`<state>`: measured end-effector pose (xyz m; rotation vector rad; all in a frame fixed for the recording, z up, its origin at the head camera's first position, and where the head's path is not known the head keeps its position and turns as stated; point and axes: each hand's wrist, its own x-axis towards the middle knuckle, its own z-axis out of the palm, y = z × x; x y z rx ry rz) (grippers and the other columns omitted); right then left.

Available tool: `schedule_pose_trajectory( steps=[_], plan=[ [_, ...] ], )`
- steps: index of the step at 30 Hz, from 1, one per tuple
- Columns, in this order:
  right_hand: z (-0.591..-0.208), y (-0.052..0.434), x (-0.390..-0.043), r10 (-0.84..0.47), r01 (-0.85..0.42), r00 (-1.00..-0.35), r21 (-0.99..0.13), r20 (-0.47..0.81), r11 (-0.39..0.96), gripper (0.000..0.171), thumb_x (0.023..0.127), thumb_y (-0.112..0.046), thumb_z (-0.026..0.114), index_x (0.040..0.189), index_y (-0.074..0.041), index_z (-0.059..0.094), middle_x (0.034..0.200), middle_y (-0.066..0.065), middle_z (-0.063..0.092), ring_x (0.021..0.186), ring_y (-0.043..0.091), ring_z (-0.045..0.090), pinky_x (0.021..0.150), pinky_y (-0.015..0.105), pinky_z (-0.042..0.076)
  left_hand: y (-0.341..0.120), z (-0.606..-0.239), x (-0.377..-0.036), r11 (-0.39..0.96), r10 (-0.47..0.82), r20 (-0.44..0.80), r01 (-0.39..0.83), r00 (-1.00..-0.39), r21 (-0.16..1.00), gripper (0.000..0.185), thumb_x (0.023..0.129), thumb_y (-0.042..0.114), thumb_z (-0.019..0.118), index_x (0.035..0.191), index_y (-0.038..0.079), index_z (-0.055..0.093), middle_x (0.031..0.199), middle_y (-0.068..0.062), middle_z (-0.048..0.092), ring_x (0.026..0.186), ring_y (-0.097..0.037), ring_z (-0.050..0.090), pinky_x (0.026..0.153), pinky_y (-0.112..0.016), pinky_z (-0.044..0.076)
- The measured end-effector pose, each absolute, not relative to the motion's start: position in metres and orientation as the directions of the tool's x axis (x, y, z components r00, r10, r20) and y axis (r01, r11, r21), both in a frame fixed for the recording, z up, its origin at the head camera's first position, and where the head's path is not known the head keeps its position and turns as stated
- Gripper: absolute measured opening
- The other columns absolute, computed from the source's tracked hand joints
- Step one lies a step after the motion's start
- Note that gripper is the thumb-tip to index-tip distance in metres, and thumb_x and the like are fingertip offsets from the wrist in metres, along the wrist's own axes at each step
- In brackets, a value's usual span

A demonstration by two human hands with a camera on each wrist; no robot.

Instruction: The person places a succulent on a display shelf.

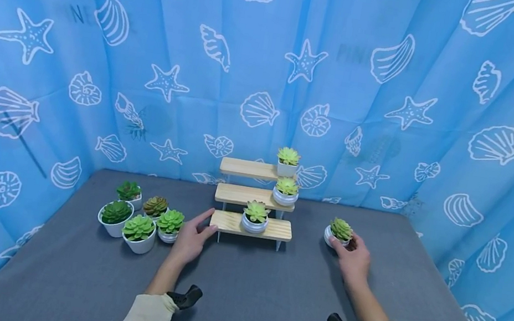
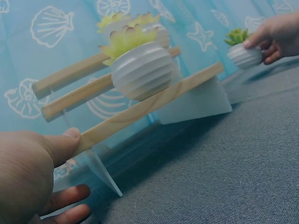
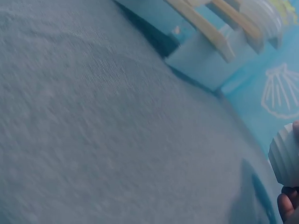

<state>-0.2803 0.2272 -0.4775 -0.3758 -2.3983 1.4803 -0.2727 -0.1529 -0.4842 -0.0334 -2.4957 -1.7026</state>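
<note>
L hand (image 1: 191,241) pinches L end of bottom step (image 1: 228,222) btwn thumb + index, prob. so stand (image 1: 234,194) won't shift, other fingers loose below. R hand (image 1: 356,259) grasps held succulent (image 1: 339,232) R of stand, seemingly just off surface (image 1: 235,297), gripping pot wall, prob. to spare leaves. Stand has 1 plant/tier: top plant (image 1: 287,162) + mid plant (image 1: 285,192) near R ends, bottom plant (image 1: 255,218) approx. central, maybe for spacing; 5-pot cluster (image 1: 138,232) sits L on surface.
</note>
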Motion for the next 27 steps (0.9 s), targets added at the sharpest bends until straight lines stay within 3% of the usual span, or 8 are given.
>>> schedule_pose_trajectory(
  steps=[13, 19, 27],
  plan=[
    [-0.467, 0.195, -0.269, 0.311, 0.017, -0.943, -0.914, 0.12, 0.405, 0.064, 0.09, -0.022, 0.071, 0.141, 0.005, 0.043, 0.132, 0.026, 0.051, 0.122, 0.036, 0.048, 0.102, 0.049, 0.039, -0.153, -0.484, -0.272, 0.378, -0.051, 0.116, 0.089, -0.992, 0.922, 0.051, 0.098, 0.024, 0.061, 0.146, 0.015, 0.047, 0.146, -0.011, 0.046, 0.123, -0.028, 0.05, 0.095, -0.05, 0.044],
    [-0.462, 0.176, -0.265, 0.278, -0.013, -0.951, -0.916, 0.135, 0.4, 0.062, 0.089, -0.021, 0.073, 0.139, 0.004, 0.045, 0.131, 0.026, 0.053, 0.121, 0.036, 0.049, 0.101, 0.049, 0.04, -0.153, -0.485, -0.273, 0.375, -0.055, 0.122, 0.093, -0.991, 0.922, 0.051, 0.098, 0.024, 0.061, 0.146, 0.014, 0.047, 0.146, -0.01, 0.046, 0.13, -0.03, 0.045, 0.102, -0.053, 0.04],
    [-0.456, 0.157, -0.265, 0.214, -0.074, -0.962, -0.915, 0.171, 0.397, 0.061, 0.089, -0.019, 0.073, 0.139, 0.003, 0.046, 0.13, 0.025, 0.054, 0.119, 0.035, 0.05, 0.096, 0.048, 0.044, -0.153, -0.485, -0.273, 0.376, -0.055, 0.119, 0.09, -0.991, 0.922, 0.051, 0.098, 0.024, 0.061, 0.146, 0.014, 0.047, 0.147, -0.01, 0.046, 0.131, -0.031, 0.045, 0.102, -0.053, 0.04]
  ],
)
